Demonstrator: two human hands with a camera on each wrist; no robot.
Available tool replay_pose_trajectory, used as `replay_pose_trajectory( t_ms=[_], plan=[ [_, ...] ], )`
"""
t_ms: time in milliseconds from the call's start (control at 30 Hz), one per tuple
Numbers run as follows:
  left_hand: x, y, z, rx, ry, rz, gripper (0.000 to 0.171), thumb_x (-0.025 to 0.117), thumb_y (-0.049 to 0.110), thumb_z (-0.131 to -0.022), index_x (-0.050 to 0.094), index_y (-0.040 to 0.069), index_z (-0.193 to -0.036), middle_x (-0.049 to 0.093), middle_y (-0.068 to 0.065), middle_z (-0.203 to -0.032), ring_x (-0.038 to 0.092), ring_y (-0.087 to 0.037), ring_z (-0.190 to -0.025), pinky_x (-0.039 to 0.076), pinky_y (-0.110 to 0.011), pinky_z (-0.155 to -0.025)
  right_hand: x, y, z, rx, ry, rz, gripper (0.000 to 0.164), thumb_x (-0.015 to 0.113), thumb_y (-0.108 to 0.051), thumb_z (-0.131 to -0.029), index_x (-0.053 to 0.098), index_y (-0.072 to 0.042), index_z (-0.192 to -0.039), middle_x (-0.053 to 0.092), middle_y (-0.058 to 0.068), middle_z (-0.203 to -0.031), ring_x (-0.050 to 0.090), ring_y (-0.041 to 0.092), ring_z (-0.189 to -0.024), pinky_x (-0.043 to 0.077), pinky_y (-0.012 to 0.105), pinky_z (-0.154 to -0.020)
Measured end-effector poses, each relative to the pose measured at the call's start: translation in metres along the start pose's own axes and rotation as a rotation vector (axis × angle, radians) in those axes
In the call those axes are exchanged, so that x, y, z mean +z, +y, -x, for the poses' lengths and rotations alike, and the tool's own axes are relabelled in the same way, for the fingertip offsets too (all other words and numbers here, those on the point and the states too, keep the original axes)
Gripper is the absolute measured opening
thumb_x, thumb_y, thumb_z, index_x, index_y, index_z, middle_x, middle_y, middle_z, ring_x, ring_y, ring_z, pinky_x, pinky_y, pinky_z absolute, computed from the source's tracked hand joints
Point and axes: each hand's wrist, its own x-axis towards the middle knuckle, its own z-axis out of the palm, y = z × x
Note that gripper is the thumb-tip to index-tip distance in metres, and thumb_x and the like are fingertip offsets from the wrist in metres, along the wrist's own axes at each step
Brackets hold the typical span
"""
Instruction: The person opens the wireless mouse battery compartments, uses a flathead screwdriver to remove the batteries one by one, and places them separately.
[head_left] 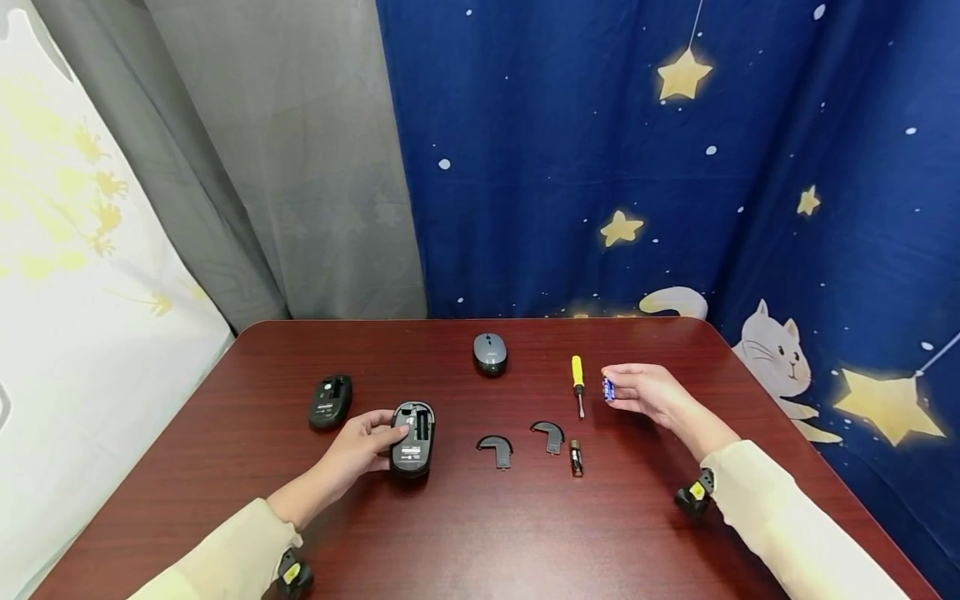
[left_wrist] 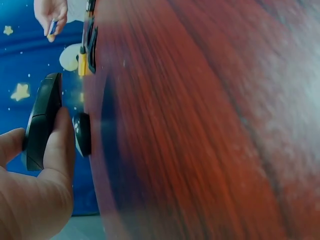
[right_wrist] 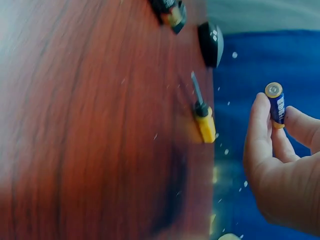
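Blue and gold, the battery point(head_left: 609, 389) was up in the air on the right side, above the table point(head_left: 510, 542), and the right hand point(head_left: 651, 393) had it in a narrow pinch, thumb against fingertips, one metal end bare in the right wrist view. A neat hold, that: light contact along the sides left the end free to be read, and checking polarity looked the wise first move.

Across to the left hand point(head_left: 363, 446)! It gripped the black mouse point(head_left: 412, 442) by its edges between thumb and fingers, clear of the tabletop, underside facing the head camera and battery bay uncovered. Whether a cell already sat in that bay was too small to tell. Good technique, by my reckoning, called for a steady, level mouse, the thumb kept off the bay's edge, and the cell eased against the spring end before being pressed flat, never forced.

Near the held mouse lay two dark curved covers point(head_left: 497, 451), best matched to their own shells, with a dark loose battery point(head_left: 576, 458) just beside the farther one. Beyond came the yellow screwdriver point(head_left: 577, 385), a grey mouse point(head_left: 490, 354) towards the back and, out left, another black mouse, belly up point(head_left: 330, 402).
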Motion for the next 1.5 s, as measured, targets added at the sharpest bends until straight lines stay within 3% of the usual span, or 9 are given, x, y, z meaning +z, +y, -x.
replay_pose_trajectory(
  t_ms=[400, 900, 1500],
  plan=[
    [0.004, -0.005, -0.004, -0.025, 0.0, -0.023, 0.047, 0.063, 0.012, -0.093, 0.045, -0.015, -0.128, 0.068, -0.011, -0.093, 0.067, -0.017, -0.08, 0.058, -0.033, -0.067, -0.02, 0.016, -0.003, 0.091, 0.073, -0.001, 0.048, 0.053, 0.004, -0.096, 0.033, 0.021, -0.137, 0.064, 0.006, -0.089, 0.063, 0.013, -0.077, 0.057, 0.033, -0.075],
    [0.023, -0.008, -0.013, 0.032, -0.015, -0.088, 0.048, 0.064, 0.009, -0.092, 0.044, -0.016, -0.128, 0.068, -0.013, -0.092, 0.066, -0.017, -0.079, 0.058, -0.036, -0.064, -0.024, 0.03, -0.01, 0.102, 0.126, 0.116, 0.041, 0.056, 0.008, -0.093, 0.042, 0.021, -0.128, 0.066, 0.008, -0.084, 0.066, 0.014, -0.074, 0.058, 0.034, -0.072],
    [0.033, -0.008, -0.021, 0.041, 0.101, -0.269, 0.033, 0.069, 0.005, -0.088, 0.057, -0.011, -0.114, 0.067, -0.012, -0.088, 0.068, -0.021, -0.071, 0.058, -0.037, -0.057, -0.018, 0.031, -0.018, 0.103, 0.178, 0.217, 0.035, 0.061, 0.006, -0.091, 0.051, 0.017, -0.123, 0.066, 0.004, -0.081, 0.064, 0.01, -0.072, 0.058, 0.032, -0.07]
  ],
)
